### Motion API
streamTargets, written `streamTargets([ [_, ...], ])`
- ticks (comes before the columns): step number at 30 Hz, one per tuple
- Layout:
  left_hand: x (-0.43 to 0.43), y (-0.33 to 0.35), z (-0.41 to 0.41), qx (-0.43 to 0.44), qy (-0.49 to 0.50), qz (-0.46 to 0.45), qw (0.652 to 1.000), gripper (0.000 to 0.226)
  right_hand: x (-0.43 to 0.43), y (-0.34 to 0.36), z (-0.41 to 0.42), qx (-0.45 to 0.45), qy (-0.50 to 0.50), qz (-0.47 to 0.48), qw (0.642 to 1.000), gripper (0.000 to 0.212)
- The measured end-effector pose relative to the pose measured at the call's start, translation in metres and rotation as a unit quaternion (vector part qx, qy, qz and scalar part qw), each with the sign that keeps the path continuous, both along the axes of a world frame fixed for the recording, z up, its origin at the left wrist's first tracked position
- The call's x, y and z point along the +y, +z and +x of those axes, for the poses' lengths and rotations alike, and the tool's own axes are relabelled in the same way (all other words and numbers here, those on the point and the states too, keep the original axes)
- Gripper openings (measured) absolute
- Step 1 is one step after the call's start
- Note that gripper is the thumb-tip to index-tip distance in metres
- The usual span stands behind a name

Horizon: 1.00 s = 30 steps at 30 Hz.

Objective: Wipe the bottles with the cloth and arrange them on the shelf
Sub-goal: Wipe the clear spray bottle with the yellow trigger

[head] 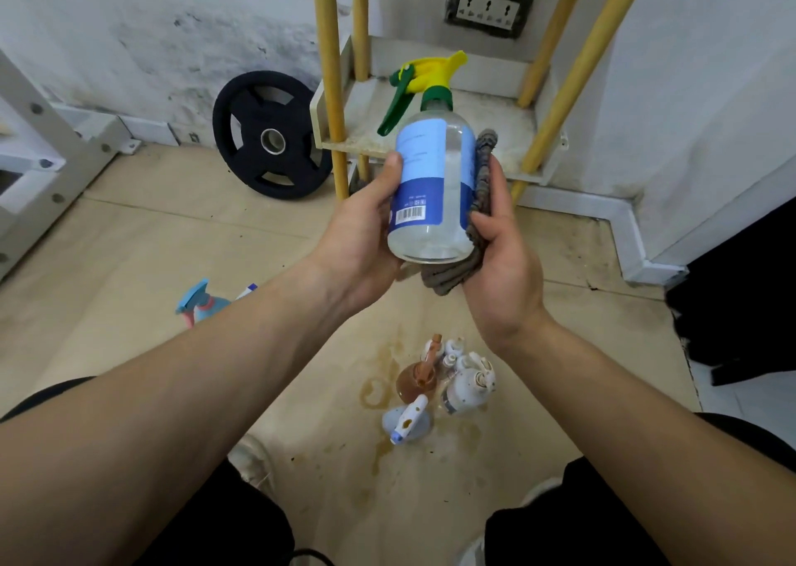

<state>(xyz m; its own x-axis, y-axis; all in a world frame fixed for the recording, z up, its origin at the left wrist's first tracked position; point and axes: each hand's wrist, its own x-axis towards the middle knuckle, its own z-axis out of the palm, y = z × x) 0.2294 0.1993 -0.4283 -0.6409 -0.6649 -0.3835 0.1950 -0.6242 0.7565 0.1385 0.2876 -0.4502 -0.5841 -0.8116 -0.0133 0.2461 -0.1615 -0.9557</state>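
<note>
One clear spray bottle, one grey cloth, one blue sprayer, at least three clustered bottles, one weight plate beside the one shelf.

Soft, even indoor light fills the view, brightest on the white wall. Wide-angle distortion splays the shelf poles towards the top edge and stretches the forearms at the lower corners. The bottle is sharp, with a dull sheen.

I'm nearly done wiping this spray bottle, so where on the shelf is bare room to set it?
The shelf tier between the yellow poles shows bare board either side of the spray bottle. The small bottles crowd the floor below.
</note>
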Motion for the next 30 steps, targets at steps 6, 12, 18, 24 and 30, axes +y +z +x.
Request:
streamTargets([
  [6, -0.003, -0.005, 0.000, 0.046, -0.108, 0.018, 0.993, 0.060, 0.002, -0.002, -0.002, -0.020, -0.002, 0.013, 1.000, 0.074],
  [12, -0.001, -0.010, -0.008, -0.004, -0.082, -0.076, 0.994, 0.063, 0.003, -0.001, -0.003, 0.038, 0.021, 0.013, 0.999, 0.079],
  [18, 0.006, -0.010, -0.013, -0.103, 0.013, -0.213, 0.972, 0.065, -0.001, -0.012, -0.002, 0.228, 0.011, 0.042, 0.973, 0.085],
  [24, -0.001, -0.004, -0.008, -0.053, 0.040, -0.084, 0.994, 0.035, -0.004, -0.008, -0.005, 0.082, 0.000, -0.018, 0.996, 0.078],
  [30, 0.003, -0.003, -0.001, 0.019, -0.025, 0.022, 0.999, 0.040, -0.004, 0.001, -0.003, 0.042, 0.002, -0.050, 0.998, 0.082],
])
